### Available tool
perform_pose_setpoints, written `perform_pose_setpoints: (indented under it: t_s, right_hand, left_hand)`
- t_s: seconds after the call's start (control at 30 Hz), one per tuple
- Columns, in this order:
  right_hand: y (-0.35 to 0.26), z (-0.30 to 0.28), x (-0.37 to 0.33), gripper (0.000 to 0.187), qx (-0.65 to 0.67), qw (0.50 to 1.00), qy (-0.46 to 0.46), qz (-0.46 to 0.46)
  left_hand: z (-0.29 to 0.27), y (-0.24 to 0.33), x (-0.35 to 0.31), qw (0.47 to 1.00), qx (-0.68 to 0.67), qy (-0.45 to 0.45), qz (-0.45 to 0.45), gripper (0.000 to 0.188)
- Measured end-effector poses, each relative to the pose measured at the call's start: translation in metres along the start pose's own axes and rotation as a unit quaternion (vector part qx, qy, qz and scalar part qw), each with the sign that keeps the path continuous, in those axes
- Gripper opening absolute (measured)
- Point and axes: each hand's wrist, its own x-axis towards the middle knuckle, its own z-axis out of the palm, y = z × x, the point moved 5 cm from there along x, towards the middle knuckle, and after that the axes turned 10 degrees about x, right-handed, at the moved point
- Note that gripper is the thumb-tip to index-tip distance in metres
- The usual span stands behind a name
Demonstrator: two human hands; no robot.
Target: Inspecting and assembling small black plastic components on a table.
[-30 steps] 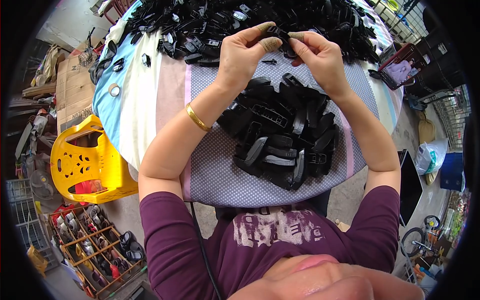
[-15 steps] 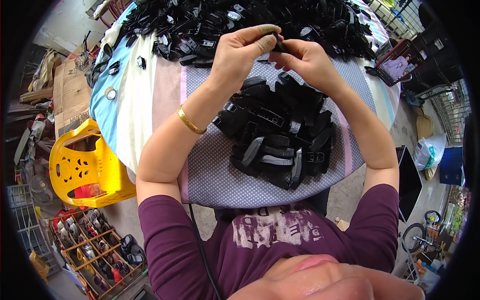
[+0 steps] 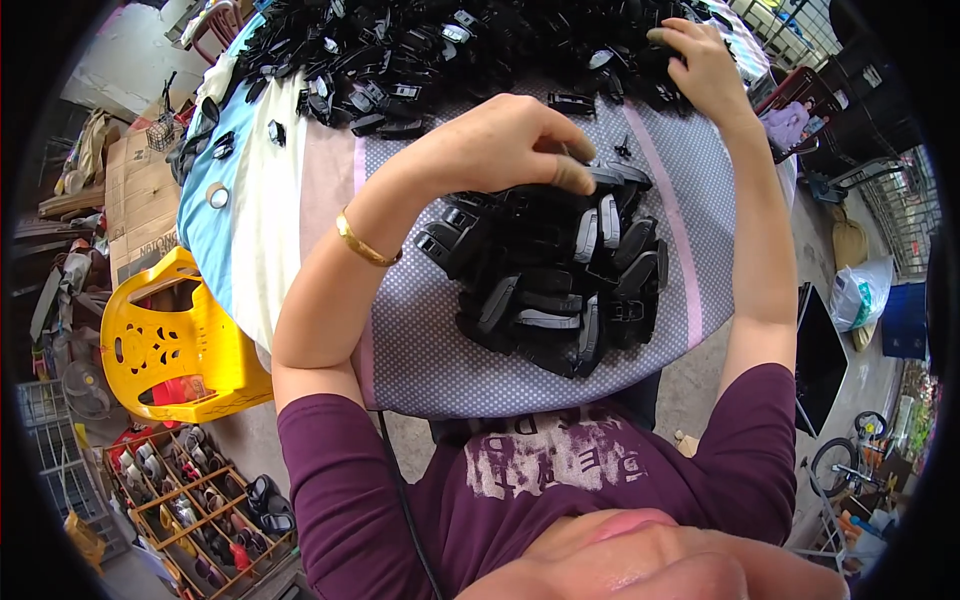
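My left hand (image 3: 515, 145) hovers over the near pile of black plastic pieces (image 3: 545, 300). Its fingers curve down with a gap between thumb and forefinger, and I see nothing gripped; a grey-faced black piece (image 3: 605, 180) lies right by the fingertips. Tan coverings sit on some fingertips. Farther off, my right hand (image 3: 705, 70) reaches to the right edge of the big far heap of similar black pieces (image 3: 430, 50), fingers spread and holding nothing visible. Several pieces in both piles have shiny silver-grey faces; their exact kind cannot be made out.
A dotted grey-blue cloth (image 3: 420, 370) with pink stripes covers the table. On its left lie a tape roll (image 3: 217, 195) and a few stray black pieces. A yellow plastic chair (image 3: 190, 340) stands at the left, a shoe rack (image 3: 190, 510) below it. A thin cable (image 3: 395, 465) hangs down before me.
My hands, together around a small dark piece before, have parted. The left has come down and right over the near pile; the right has swung up and right to the far heap.
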Motion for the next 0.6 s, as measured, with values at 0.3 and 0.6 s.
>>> perform_pose_setpoints:
  t_s: [0.3,0.6]
  right_hand:
    - [-0.034,0.006,0.013,0.02,-0.01,0.998,-0.054,-0.027]
    - [-0.031,-0.009,0.011,0.016,0.085,0.989,0.118,-0.038]
  left_hand:
    - [0.019,-0.035,0.06,0.952,0.266,0.151,0.028,0.027]
    - [0.006,-0.038,0.018,0.968,0.129,0.215,-0.019,0.024]
